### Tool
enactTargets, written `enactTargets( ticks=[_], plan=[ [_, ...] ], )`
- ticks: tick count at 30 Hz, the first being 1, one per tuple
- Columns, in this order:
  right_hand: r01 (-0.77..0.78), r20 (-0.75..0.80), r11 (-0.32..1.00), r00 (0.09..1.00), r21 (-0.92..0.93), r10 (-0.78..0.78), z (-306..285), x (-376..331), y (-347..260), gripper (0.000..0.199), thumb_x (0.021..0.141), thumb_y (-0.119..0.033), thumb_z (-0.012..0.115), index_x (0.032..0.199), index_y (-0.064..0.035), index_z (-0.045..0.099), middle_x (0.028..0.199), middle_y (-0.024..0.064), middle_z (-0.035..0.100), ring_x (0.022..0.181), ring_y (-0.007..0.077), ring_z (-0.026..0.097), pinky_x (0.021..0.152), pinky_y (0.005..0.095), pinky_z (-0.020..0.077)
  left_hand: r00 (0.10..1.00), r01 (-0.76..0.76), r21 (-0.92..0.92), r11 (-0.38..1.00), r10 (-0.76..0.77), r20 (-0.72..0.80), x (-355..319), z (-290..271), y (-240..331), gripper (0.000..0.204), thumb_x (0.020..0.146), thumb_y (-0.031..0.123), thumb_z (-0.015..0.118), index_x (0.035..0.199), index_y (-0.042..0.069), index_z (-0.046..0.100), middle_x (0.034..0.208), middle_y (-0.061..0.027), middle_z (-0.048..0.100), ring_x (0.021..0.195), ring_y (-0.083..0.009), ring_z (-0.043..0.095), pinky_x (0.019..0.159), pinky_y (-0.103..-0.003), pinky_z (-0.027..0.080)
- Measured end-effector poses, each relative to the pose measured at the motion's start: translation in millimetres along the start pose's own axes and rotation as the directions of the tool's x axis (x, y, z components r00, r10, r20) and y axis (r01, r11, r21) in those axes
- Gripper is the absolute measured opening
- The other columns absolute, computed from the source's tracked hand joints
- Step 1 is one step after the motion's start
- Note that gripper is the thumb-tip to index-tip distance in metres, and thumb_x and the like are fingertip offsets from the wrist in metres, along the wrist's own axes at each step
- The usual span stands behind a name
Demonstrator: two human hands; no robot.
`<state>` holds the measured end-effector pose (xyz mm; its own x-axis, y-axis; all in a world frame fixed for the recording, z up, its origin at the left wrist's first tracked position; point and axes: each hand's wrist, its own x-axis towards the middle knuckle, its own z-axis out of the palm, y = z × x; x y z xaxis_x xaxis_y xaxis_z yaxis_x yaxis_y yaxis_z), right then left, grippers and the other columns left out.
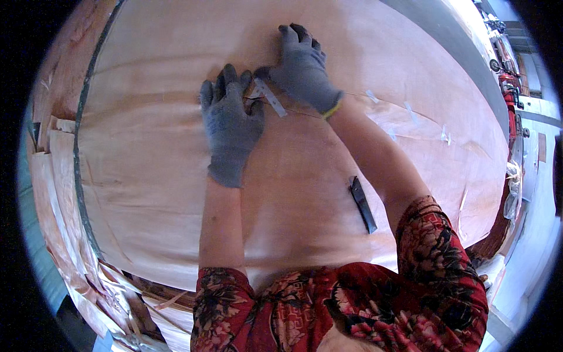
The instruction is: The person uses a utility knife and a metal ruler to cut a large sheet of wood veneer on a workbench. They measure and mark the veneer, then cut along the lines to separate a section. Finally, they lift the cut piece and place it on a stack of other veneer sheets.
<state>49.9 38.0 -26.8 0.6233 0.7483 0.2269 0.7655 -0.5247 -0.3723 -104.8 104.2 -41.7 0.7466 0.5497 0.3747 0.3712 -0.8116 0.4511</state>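
A large, pale brown wood veneer sheet (pixel 305 217) lies in front of me, with a seam or split running across it. My left hand (pixel 231 126), in a grey glove with dark fingertips, rests on the sheet, fingers stretched out. Up and to its right is my right hand (pixel 302 70), gloved alike with a yellow cuff edge; its fingers reach forward and its thumb points left. Between the hands, a whitish strip of tape (pixel 271 97) crosses the seam, its upper end beside both thumbs. Neither hand visibly grips anything.
A black utility-knife-like tool (pixel 362 205) lies on the sheet by my right forearm. More tape pieces (pixel 412 114) sit along the seam to the right. Torn veneer strips (pixel 61 188) line the left edge, past a dark border. Red machinery (pixel 511 97) stands far right.
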Motion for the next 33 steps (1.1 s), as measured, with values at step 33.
enactTargets(
  ticks=[33],
  plan=[
    [-0.255, -0.122, 0.937, 0.965, -0.239, 0.232, -124, -306, 83, 0.071, 0.079, -0.041, 0.059, 0.136, -0.0046, 0.036, 0.140, 0.0158, 0.034, 0.127, 0.0341, 0.033, 0.105, 0.0470, 0.0244, 0.961, -0.275, 0.375, 0.885, 0.249, 0.117, 36, 29, 56, 0.075, 0.089, 0.046, 0.046, 0.138, -0.006, 0.025, 0.141, -0.0286, 0.029, 0.134, -0.0418, 0.022, 0.108, -0.053, 0.015]
  ],
)
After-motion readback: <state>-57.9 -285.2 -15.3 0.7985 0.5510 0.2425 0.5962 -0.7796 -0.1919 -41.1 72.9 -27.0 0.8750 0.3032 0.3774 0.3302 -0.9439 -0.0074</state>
